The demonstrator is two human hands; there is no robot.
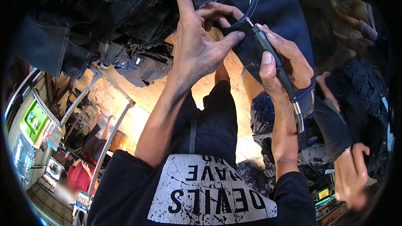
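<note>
Strong light bleaches the smooth tan floor point(136, 117) almost white in places, the heaped dark denim garments point(46, 44) at upper left sink into shadow, the bare left hand point(197, 42) and bare right hand point(295, 68) look sharp, and fisheye distortion warps the bright green tray-shaped object point(38, 113) near the black rim.

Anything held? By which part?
Right hand: black pen-shaped tool, grip on its handle. Left hand: at the edge of the dark garment; can't tell if it's pinched.
</note>
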